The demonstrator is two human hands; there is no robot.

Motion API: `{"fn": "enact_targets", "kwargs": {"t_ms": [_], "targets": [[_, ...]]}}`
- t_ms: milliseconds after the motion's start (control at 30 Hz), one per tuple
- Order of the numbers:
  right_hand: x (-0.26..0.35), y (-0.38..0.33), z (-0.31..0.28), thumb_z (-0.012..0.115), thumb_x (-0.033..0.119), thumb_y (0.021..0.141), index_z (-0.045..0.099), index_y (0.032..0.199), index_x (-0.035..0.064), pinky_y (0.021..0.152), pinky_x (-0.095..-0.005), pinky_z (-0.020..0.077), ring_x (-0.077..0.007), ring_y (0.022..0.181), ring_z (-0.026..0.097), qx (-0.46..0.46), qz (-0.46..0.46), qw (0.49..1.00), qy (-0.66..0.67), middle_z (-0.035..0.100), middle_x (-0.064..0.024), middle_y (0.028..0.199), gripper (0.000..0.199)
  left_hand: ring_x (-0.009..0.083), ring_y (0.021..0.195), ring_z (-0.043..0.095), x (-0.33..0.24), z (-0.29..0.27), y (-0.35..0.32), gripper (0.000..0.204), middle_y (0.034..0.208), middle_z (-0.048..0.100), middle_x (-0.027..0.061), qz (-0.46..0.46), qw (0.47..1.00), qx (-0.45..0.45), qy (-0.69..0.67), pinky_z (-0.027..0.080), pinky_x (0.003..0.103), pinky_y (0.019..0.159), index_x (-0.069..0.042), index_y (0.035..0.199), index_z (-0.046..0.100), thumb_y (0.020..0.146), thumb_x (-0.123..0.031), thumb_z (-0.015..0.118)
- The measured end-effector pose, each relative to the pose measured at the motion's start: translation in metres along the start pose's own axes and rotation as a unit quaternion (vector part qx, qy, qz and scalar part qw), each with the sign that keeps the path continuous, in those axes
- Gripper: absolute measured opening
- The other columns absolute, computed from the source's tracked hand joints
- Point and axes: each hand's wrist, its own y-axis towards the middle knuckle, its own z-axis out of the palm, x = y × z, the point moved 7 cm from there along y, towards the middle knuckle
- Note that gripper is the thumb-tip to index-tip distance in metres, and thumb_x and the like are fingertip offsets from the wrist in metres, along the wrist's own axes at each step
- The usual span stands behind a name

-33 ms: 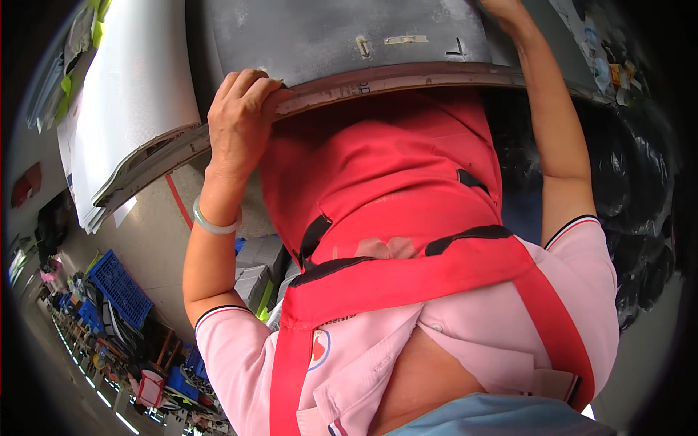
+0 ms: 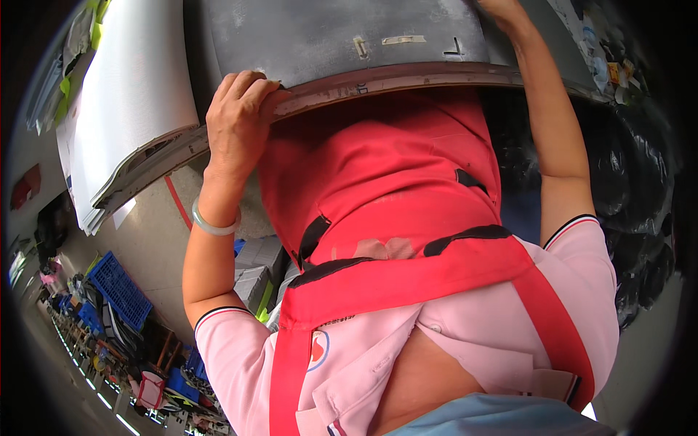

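At the front edge of the worktable (image 2: 414, 75) is my left hand (image 2: 238, 109), its fingers curled together by the near left corner of a dark grey board (image 2: 320, 40). Whatever lies between those fingers is hidden. Small pale tape-like strips (image 2: 403, 40) and a dark L-shaped mark (image 2: 454, 49) sit near the board's front edge. My right hand (image 2: 502, 9) reaches to the far right side of the board. The top of the picture cuts off its fingers, so its grip does not show.
Left of the board, a stack of large white sheets (image 2: 142, 80) curves over the table edge. Black plastic bags (image 2: 632, 174) are piled at the right. Wrapped grey bundles (image 2: 258, 269) and a blue plastic crate (image 2: 120, 289) stand on the floor at the left.
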Motion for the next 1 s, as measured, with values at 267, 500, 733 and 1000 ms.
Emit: {"fn": "enact_targets", "kwargs": {"t_ms": [267, 500, 733, 1000], "targets": [[0.003, -0.002, 0.001, 0.076, 0.025, 0.089, 0.074, 0.093, -0.0003, 0.067, -0.0315, 0.0487, -0.0115, 0.072, 0.059, -0.016, -0.018, 1.000, -0.012, 0.068, -0.0015, 0.079, 0.026, 0.0291, 0.089, 0.065, -0.001, -0.002, 0.001, 0.015, 0.093, 0.068, 0.0084, 0.006, 1.000, -0.006, -0.004, 0.053, 0.039, 0.078, -0.005, 0.092, 0.072, 0.080, -0.009, 0.080], [0.009, -0.005, 0.004, 0.074, 0.024, 0.091, 0.073, 0.093, 0.0004, 0.068, -0.0321, 0.0493, -0.0118, 0.075, 0.060, -0.024, -0.048, 0.997, -0.047, 0.069, -0.0028, 0.080, 0.024, 0.0284, 0.090, 0.064, -0.016, 0.003, 0.025, 0.023, 0.094, 0.064, 0.0068, 0.018, 1.000, 0.002, -0.018, 0.053, 0.040, 0.079, -0.007, 0.097, 0.072, 0.088, -0.028, 0.075], [-0.045, 0.024, -0.009, 0.074, 0.046, 0.094, 0.076, 0.108, 0.0096, 0.083, -0.0212, 0.0427, -0.0062, 0.089, 0.057, 0.047, -0.022, 0.998, -0.047, 0.067, 0.0051, 0.095, 0.039, 0.0294, 0.087, 0.068, -0.063, 0.088, 0.101, 0.010, 0.090, 0.066, 0.0087, 0.073, 0.994, -0.065, -0.057, 0.055, 0.041, 0.077, -0.010, 0.088, 0.071, 0.089, -0.017, 0.064], [0.005, -0.052, -0.004, 0.071, 0.027, 0.100, 0.075, 0.109, 0.0060, 0.073, -0.0210, 0.0461, -0.0042, 0.076, 0.054, 0.042, -0.119, 0.992, 0.017, 0.064, 0.0066, 0.087, 0.023, 0.0302, 0.094, 0.061, -0.064, 0.085, 0.100, 0.009, 0.091, 0.060, 0.0096, 0.074, 0.996, -0.047, 0.008, 0.046, 0.045, 0.083, -0.009, 0.092, 0.063, 0.090, -0.018, 0.062]]}}
